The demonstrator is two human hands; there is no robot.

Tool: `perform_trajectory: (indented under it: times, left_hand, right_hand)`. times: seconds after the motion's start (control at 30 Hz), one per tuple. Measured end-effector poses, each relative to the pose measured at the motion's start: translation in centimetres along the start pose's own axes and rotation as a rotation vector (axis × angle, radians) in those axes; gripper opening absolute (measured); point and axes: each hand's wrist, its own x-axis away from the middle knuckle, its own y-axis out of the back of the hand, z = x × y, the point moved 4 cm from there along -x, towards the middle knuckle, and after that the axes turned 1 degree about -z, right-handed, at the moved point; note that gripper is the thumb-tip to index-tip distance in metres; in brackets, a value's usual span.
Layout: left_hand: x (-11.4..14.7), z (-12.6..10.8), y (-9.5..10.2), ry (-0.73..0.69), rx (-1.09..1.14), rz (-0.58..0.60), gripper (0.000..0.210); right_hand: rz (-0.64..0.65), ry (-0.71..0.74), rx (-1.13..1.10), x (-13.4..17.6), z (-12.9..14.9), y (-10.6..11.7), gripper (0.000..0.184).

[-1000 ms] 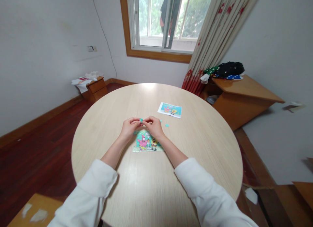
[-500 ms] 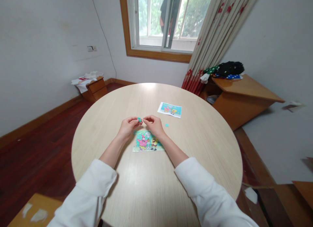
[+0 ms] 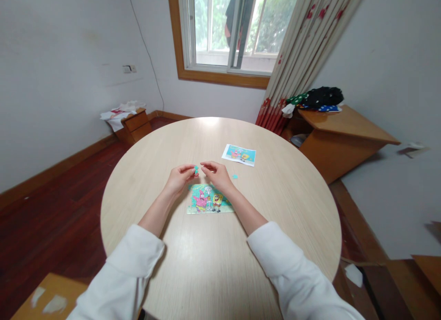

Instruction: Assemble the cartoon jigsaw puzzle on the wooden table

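My left hand [image 3: 179, 178] pinches a small teal jigsaw puzzle piece [image 3: 196, 170] between thumb and fingers, above the far edge of the puzzle. Just right of that piece is my right hand [image 3: 217, 176], its thumb and fingers apart with nothing visible between them. Below both hands lies a mostly joined cartoon jigsaw puzzle [image 3: 202, 203], showing pink and yellow characters on teal. My right hand and forearm cover its upper right part. A loose teal puzzle piece [image 3: 235, 176] rests on the table to the right of my right hand.
A printed picture [image 3: 240, 155] of the same cartoon lies beyond my hands on the round wooden table [image 3: 144, 163]. Past the table stand a small cabinet [image 3: 136, 124] at left and a tilted wooden desk [image 3: 344, 136] with cloths at right. A person [image 3: 231, 16] is partly seen through the window.
My right hand's fingers have parted slightly from the piece in my left hand. That piece has turned a little and now appears more upright.
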Motion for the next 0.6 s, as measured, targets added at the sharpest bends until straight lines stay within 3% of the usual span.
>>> perform_trajectory:
  times: [0.17, 0.6]
  left_hand:
    - [0.2, 0.0, -0.5, -0.050, -0.059, 0.070, 0.039]
    - [0.4, -0.1, -0.7, -0.073, -0.192, 0.066, 0.035]
  right_hand:
    - [0.100, 0.045, 0.006, 0.2, 0.5, -0.5, 0.019]
    - [0.035, -0.083, -0.040, -0.2, -0.6, 0.1, 0.009]
